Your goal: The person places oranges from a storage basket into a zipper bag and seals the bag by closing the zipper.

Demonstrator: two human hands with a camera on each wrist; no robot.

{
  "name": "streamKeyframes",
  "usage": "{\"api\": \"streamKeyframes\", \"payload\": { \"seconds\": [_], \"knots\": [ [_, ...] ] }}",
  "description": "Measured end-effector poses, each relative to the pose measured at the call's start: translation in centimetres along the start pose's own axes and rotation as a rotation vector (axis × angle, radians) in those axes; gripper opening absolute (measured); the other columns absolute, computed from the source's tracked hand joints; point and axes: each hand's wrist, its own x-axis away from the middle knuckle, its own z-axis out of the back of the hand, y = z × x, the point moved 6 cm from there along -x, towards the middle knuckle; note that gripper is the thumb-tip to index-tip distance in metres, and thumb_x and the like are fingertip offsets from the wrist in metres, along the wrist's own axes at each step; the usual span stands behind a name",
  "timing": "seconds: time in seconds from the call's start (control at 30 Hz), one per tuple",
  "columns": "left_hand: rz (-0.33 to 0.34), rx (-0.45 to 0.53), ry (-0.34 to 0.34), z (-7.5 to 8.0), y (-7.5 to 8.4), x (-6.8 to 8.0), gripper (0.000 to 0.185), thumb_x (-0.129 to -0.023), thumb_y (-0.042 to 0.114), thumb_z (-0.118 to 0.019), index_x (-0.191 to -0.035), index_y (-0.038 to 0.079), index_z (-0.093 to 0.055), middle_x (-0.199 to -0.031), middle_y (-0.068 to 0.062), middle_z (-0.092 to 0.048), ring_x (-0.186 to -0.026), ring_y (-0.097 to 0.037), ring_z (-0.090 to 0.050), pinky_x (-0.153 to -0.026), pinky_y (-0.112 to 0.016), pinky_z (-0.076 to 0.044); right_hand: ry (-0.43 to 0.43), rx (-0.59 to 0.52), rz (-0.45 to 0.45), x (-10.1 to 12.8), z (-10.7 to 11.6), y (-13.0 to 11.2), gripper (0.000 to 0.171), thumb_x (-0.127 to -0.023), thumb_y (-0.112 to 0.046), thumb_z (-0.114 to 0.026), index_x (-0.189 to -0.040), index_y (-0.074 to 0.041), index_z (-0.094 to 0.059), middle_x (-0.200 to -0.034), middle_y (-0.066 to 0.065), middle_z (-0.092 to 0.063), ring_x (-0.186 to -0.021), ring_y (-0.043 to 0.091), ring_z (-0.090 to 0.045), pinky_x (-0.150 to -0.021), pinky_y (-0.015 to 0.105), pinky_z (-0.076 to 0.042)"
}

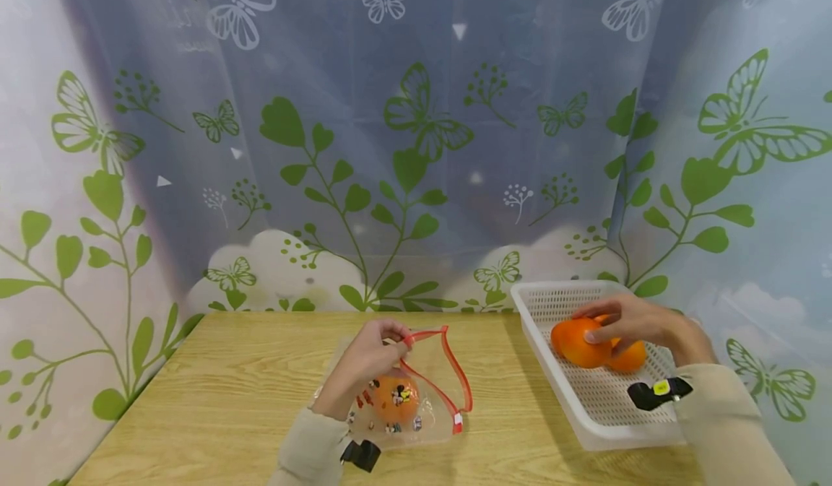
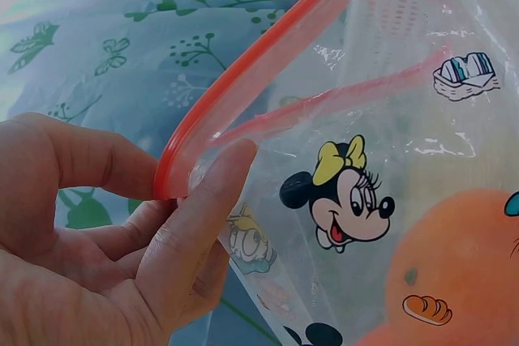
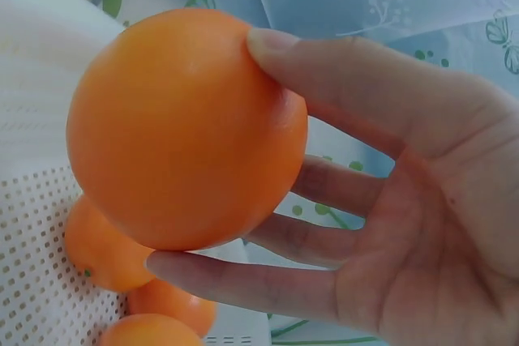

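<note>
My left hand (image 1: 379,354) pinches the red zip rim of a clear plastic zip bag (image 1: 434,425) printed with cartoon figures. The bag's mouth gapes toward the right, and an orange (image 1: 394,398) lies inside it. In the left wrist view, thumb and forefinger grip the red rim (image 2: 243,79) at one corner. Over the white basket (image 1: 585,428), my right hand (image 1: 633,323) holds another orange (image 3: 186,131) between thumb and fingers. Below that fruit, several more oranges (image 3: 154,331) rest in the basket.
The wood-grain table (image 1: 240,385) carries the bag in front and the perforated basket at the right. A patterned curtain (image 1: 416,183) with butterflies and leaves stands behind the table and along both sides. A small black device (image 1: 360,456) is strapped at each wrist.
</note>
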Motion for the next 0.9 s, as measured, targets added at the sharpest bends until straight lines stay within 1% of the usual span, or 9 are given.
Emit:
{"api": "streamKeyframes", "payload": {
  "seconds": [0.2,0.4,0.6,0.67,0.8,0.9],
  "knots": [
    [0.001,0.002,0.001,0.0,0.0,0.0,0.014,-0.099,0.0,-0.057,-0.111,0.0,-0.064,-0.104,-0.016,-0.062,-0.075,-0.02,-0.061,-0.068,-0.037,-0.066,0.001,-0.008,0.035,-0.1,-0.3,-0.7,0.055,-0.094,-0.018,-0.076,-0.142,0.003,-0.058,-0.141,0.032,-0.057,-0.106,0.026,-0.067,-0.075,0.043,-0.066],
    [0.006,0.001,0.003,0.0,0.0,0.1,0.014,-0.099,0.001,-0.057,-0.111,0.0,-0.064,-0.104,-0.015,-0.062,-0.076,-0.02,-0.061,-0.068,-0.037,-0.066,0.003,0.016,0.078,-0.3,-0.8,-1.4,0.053,-0.094,-0.018,-0.076,-0.141,0.001,-0.06,-0.137,0.031,-0.06,-0.103,0.025,-0.07,-0.074,0.043,-0.066],
    [0.004,-0.003,0.005,-0.1,0.1,0.1,0.014,-0.099,0.001,-0.058,-0.111,0.0,-0.064,-0.104,-0.014,-0.062,-0.076,-0.019,-0.061,-0.068,-0.037,-0.066,0.013,0.058,0.138,-0.3,-1.3,-3.0,0.05,-0.093,-0.018,-0.077,-0.137,0.001,-0.063,-0.134,0.03,-0.062,-0.099,0.021,-0.07,-0.072,0.044,-0.066],
    [0.005,-0.002,0.004,-0.1,0.1,0.1,0.014,-0.099,0.001,-0.057,-0.111,0.0,-0.064,-0.104,-0.014,-0.062,-0.076,-0.019,-0.061,-0.068,-0.037,-0.066,0.017,0.076,0.16,-0.3,-1.6,-3.6,0.049,-0.092,-0.018,-0.077,-0.136,0.0,-0.064,-0.133,0.028,-0.063,-0.102,0.019,-0.069,-0.07,0.041,-0.066],
    [0.005,-0.002,0.003,-0.2,0.0,0.1,0.014,-0.1,0.001,-0.058,-0.111,0.0,-0.064,-0.106,-0.016,-0.062,-0.076,-0.019,-0.061,-0.068,-0.037,-0.065,0.028,0.101,0.202,-0.3,-2.0,-5.0,0.047,-0.092,-0.019,-0.078,-0.134,-0.003,-0.066,-0.133,0.026,-0.064,-0.106,0.018,-0.067,-0.07,0.04,-0.066],
    [0.008,-0.005,0.0,-0.2,0.0,0.1,0.013,-0.1,0.002,-0.058,-0.112,0.001,-0.064,-0.107,-0.017,-0.062,-0.076,-0.019,-0.061,-0.068,-0.037,-0.065,0.022,0.095,0.226,-0.4,-2.4,-5.7,0.046,-0.092,-0.018,-0.078,-0.134,-0.003,-0.067,-0.132,0.026,-0.066,-0.102,0.015,-0.069,-0.069,0.041,-0.066]
  ]
}}
